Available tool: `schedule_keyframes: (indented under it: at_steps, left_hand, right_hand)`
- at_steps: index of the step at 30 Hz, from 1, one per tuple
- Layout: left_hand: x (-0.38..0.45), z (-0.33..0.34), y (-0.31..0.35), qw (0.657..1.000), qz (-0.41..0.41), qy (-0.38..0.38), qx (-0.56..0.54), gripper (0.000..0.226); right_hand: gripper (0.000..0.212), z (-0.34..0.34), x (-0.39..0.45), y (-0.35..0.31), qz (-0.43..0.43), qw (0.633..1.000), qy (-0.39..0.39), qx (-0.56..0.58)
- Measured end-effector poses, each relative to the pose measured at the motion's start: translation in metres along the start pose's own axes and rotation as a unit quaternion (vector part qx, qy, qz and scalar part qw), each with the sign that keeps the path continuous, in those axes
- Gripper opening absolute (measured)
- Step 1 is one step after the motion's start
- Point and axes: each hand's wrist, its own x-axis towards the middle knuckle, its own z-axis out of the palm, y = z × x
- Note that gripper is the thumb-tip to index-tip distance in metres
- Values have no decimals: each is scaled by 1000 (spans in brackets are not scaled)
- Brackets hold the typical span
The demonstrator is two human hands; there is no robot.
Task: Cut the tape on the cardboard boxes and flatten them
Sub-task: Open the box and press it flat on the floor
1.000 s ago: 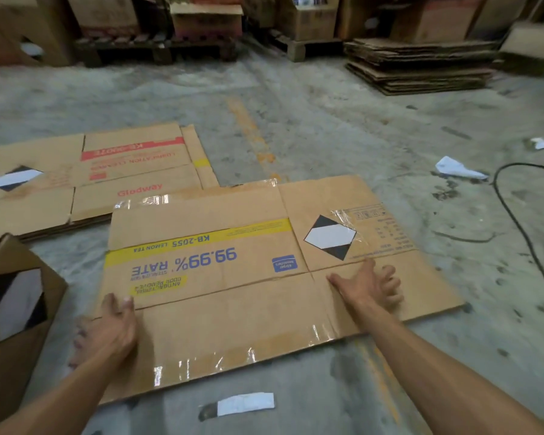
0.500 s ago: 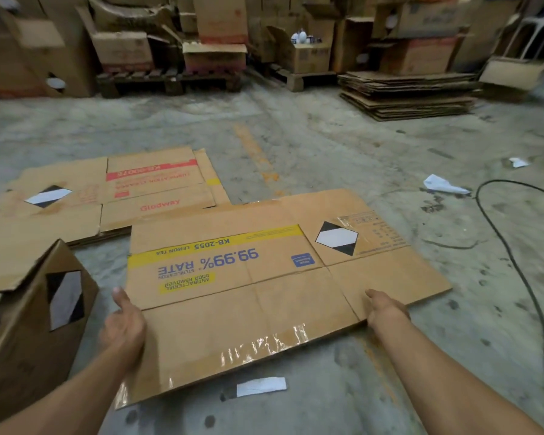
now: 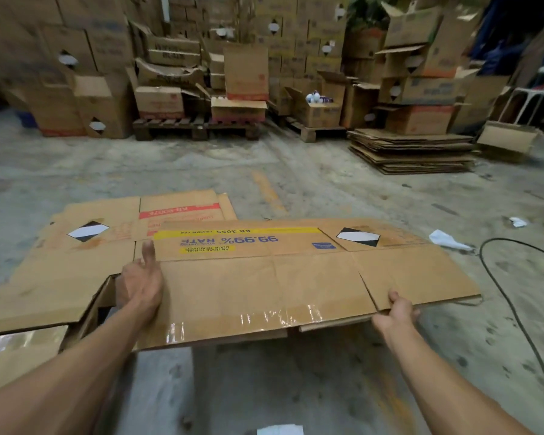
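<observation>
Change: half a second ago the flattened box (image 3: 264, 284) lay on the floor with both hands at its near edge; now its near edge is raised off the concrete and the sheet sits nearly level between the hands.
Left hand (image 3: 140, 284): grips the box's left edge, thumb pointing up along the top face, fingers hidden beneath.
Right hand (image 3: 396, 312): pinches the near right edge, thumb on top, fingers curled under.
Box relative to grip: it stretches away from both hands, the glossy tape strip (image 3: 248, 321) running along the near edge between them, and the yellow band (image 3: 236, 232) and printing at the far side.
Left of it: an unflattened box (image 3: 29, 312) just beside the left forearm.
Beyond: another flattened sheet (image 3: 107, 227) on the floor, partly overlapped in view by the held box.
Right: a black cable (image 3: 515, 315) and paper scrap (image 3: 446, 240) on the concrete.
Far: stack of flat cardboard (image 3: 412, 152), pallets (image 3: 195, 127), piled cartons.
</observation>
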Motion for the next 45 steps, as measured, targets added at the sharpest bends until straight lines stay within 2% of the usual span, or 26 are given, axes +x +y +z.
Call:
schedule_keyframes:
  at_steps: [5, 6, 8, 9, 15, 18, 21, 28, 32, 34, 37, 39, 43, 45]
  left_hand:
    - [53, -40, 39, 998, 57, 20, -10, 94]
    - [64, -52, 46, 998, 60, 27, -9, 94]
    - [89, -76, 56, 997, 62, 45, -5, 93]
    - [102, -89, 60, 997, 61, 55, -5, 93]
    - [180, -163, 50, 995, 70, 77, -2, 100]
    - [209, -200, 40, 994, 64, 88, -14, 97]
    - [239, -222, 24, 994, 49, 100, -17, 99]
    - [327, -223, -19, 989, -3, 147, 10, 99]
    - [376, -205, -46, 986, -17, 151, 63, 93]
    - [396, -191, -66, 988, -24, 130, 76, 91]
    - [419, -170, -97, 996, -20, 62, 68, 77]
    - [425, -158, -114, 997, -21, -1, 69, 74]
    - [420, -132, -134, 987, -66, -131, 67, 66]
    - [415, -117, -137, 979, -70, -181, 61, 57]
  right_hand:
    - [72, 40, 8, 5, 35, 996, -79, 37]
    - [64, 54, -7, 6, 49, 993, -103, 39]
    - [25, 84, -42, 11, 58, 987, -151, 18]
    - [13, 99, -55, 17, 69, 984, -164, 14]
    - [15, 176, -94, 72, 123, 966, -227, 0]
    - [18, 204, -124, 100, 154, 950, -269, -39]
    - [15, 233, -137, 127, 174, 942, -277, -77]
    - [16, 310, -116, 230, 217, 925, -306, -57]
    - [19, 334, -85, 290, 250, 923, -288, -58]
    - [18, 341, -62, 319, 259, 923, -276, -72]
    - [30, 345, -39, 357, 271, 924, -253, -97]
    - [13, 342, -28, 380, 279, 929, -213, -117]
    - [37, 328, -14, 434, 267, 947, -147, -106]
    - [36, 324, -14, 456, 259, 952, -130, -98]
